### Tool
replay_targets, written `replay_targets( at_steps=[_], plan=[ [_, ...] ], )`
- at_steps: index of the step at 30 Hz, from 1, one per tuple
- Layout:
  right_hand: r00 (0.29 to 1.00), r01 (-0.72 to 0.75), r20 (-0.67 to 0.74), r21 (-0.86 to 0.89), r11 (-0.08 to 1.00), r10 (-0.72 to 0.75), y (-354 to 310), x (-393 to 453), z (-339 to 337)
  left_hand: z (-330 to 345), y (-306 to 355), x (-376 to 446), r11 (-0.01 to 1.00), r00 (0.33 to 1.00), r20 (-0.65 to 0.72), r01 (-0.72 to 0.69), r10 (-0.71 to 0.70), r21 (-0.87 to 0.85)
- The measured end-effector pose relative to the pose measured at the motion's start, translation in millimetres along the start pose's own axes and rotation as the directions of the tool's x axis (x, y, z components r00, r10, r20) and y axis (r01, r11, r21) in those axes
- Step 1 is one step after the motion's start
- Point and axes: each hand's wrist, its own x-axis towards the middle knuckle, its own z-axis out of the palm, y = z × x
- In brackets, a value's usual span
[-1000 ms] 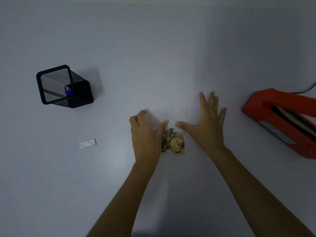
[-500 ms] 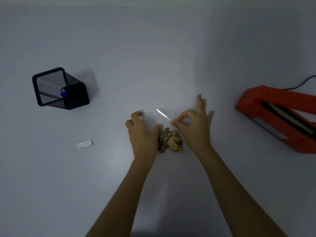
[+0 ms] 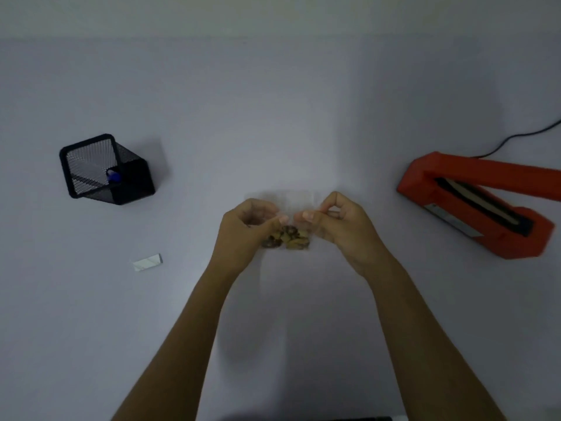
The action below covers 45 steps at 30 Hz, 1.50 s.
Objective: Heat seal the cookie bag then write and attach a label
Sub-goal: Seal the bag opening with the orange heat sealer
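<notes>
A clear plastic cookie bag [image 3: 288, 238] with broken brown cookies in its bottom is held up over the middle of the white table. My left hand [image 3: 246, 232] pinches the bag's left side between thumb and curled fingers. My right hand [image 3: 337, 226] pinches its right side the same way. The bag's clear top part rises between and above my thumbs. A red heat sealer [image 3: 476, 208] stands at the right, its arm raised. A small white label [image 3: 147, 262] lies flat at the left.
A black mesh pen holder [image 3: 104, 170] lies tipped at the far left with a blue-capped pen [image 3: 113, 177] inside. A black cable [image 3: 516, 141] runs from the sealer to the right edge. The table [image 3: 273, 117] is bare behind the hands.
Both hands went from resting open beside the bag to pinching its sides. The bag has come up off the table and its clear top now stands upright.
</notes>
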Motion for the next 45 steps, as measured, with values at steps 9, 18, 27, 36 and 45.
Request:
replay_targets(
  at_steps=[9, 18, 27, 36, 45],
  plan=[
    [0.993, -0.005, -0.115, 0.113, 0.994, 0.019, -12, -53, 1, -18, 24, -31, 0.999, 0.994, 0.11, 0.003, 0.001, -0.032],
    [0.939, 0.087, -0.342, 0.305, 0.948, 0.024, -7, -124, -48, 39, 52, -70, 0.996, 0.951, 0.309, 0.023, 0.005, -0.084],
    [0.895, 0.069, -0.413, 0.5, 0.863, 0.168, 11, -146, -131, 138, 59, -62, 0.977, 0.914, 0.36, 0.209, -0.184, -0.03],
    [0.83, 0.09, -0.498, 0.563, 0.821, 0.251, 17, -120, -192, 225, 69, -32, 0.96, 0.936, 0.229, 0.279, -0.269, -0.014],
    [0.751, 0.089, -0.583, 0.555, 0.827, 0.31, 8, -99, -210, 258, 71, -3, 0.968, 0.944, 0.217, 0.247, -0.25, 0.041]
  ],
)
